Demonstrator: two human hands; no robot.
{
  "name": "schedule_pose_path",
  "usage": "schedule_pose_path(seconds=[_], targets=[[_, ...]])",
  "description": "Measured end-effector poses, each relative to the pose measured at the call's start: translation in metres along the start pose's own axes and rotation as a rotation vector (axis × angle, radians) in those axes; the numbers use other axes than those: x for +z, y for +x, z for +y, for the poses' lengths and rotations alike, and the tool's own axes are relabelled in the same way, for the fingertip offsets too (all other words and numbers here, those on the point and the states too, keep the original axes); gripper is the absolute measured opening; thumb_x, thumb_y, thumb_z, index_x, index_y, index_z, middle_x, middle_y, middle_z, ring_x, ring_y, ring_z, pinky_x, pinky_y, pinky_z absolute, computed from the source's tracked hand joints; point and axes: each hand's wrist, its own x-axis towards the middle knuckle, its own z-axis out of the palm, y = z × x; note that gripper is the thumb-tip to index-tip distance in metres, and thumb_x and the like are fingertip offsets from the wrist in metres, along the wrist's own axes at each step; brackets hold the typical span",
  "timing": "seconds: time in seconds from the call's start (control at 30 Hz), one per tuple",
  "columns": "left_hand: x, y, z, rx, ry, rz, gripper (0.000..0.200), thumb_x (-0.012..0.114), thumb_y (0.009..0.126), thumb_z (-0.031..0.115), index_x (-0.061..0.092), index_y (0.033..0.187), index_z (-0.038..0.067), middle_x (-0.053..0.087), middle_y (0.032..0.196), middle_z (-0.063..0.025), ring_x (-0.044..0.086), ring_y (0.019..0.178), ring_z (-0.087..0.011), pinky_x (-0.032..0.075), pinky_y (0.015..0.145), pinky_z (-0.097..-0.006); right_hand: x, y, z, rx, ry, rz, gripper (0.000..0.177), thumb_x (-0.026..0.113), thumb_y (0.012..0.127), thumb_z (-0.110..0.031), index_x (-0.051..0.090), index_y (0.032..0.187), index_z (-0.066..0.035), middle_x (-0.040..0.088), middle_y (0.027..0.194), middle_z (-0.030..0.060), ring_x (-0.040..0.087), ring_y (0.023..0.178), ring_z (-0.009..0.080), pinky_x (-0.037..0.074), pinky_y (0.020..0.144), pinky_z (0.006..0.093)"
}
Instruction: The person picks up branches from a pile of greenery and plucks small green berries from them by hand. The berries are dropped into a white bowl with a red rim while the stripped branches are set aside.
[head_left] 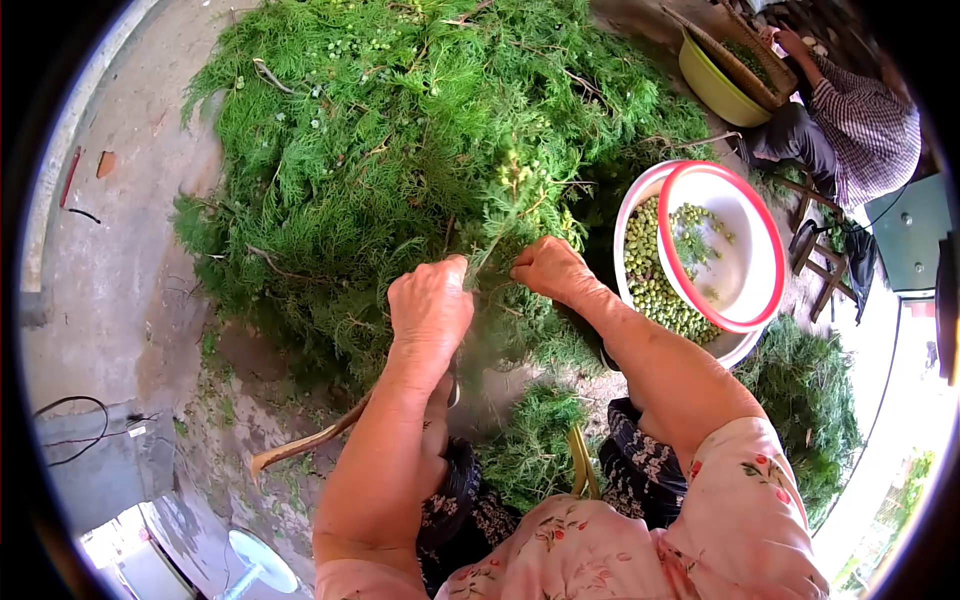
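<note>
**Leafy sprig held at near edge of green heap**

I find one sprig (497,235), feathery and bright green with paler tips, upright over the near edge of a large heap of cut greenery (350,150). My left hand (432,305) has its fingers closed on the sprig's lower end. My right hand (553,270) is just beside it, fingers drawn in narrow; I cannot tell whether they grip anything.

Two round bowls are on record, both smooth and white inside. The lower bowl (626,225) carries many small, roundish green cones (650,285), too many to count. The red-rimmed bowl (745,245) sits tilted over it, with a scatter of cones and leaf bits.

I also note one woody branch (315,437), rough-barked with a pale bare end, beside the left forearm; one smooth yellow-green basin (712,88) bearing wickerwork (745,70); and one co-worker (865,135) in a checked top, near the basin.
</note>
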Motion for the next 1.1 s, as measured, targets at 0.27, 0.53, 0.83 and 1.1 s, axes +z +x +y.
schedule_pose_path(seconds=[0.27, 0.53, 0.83, 1.1], targets=[[0.007, 0.000, -0.003, -0.030, -0.038, 0.002, 0.020, 0.068, 0.064, 0.014, 0.061, 0.081, 0.009, 0.062, 0.067, -0.0131, 0.060, 0.069, -0.0324, 0.046, 0.063, -0.0412, 0.021, -0.006, -0.011, -0.085, -0.115, 0.183, 0.018, 0.056, 0.069, -0.016, 0.068, 0.079, -0.007, 0.063, 0.079, 0.0182, 0.060, 0.079, 0.0340, 0.048, 0.077, 0.0397], [0.011, 0.001, -0.006, -0.130, -0.120, -0.061, 0.028, 0.068, 0.064, 0.017, 0.062, 0.090, 0.009, 0.063, 0.078, -0.0143, 0.060, 0.076, -0.0330, 0.047, 0.069, -0.0408, 0.045, -0.006, -0.009, 0.044, 0.270, 0.453, 0.015, 0.055, 0.066, -0.015, 0.064, 0.067, -0.004, 0.061, 0.067, 0.0173, 0.060, 0.063, 0.0325, 0.049, 0.062, 0.0366], [0.009, 0.000, -0.006, -0.185, -0.345, -0.136, 0.036, 0.067, 0.066, 0.024, 0.058, 0.096, 0.006, 0.062, 0.091, -0.0177, 0.058, 0.087, -0.0343, 0.045, 0.074, -0.0405, 0.068, 0.003, 0.012, -0.088, 0.223, 0.515, 0.015, 0.058, 0.071, -0.013, 0.066, 0.081, -0.004, 0.065, 0.080, 0.0091, 0.057, 0.067, 0.0168, 0.045, 0.065, 0.0287], [0.004, -0.001, -0.008, -0.253, -0.424, -0.105, 0.041, 0.068, 0.065, 0.025, 0.057, 0.099, 0.006, 0.061, 0.097, -0.0178, 0.057, 0.091, -0.0337, 0.045, 0.076, -0.0391, 0.036, -0.011, -0.025, 0.316, 1.423, 0.504, 0.017, 0.056, 0.075, -0.007, 0.064, 0.086, 0.004, 0.064, 0.085, 0.0138, 0.058, 0.077, 0.0231, 0.044, 0.072, 0.0294]])
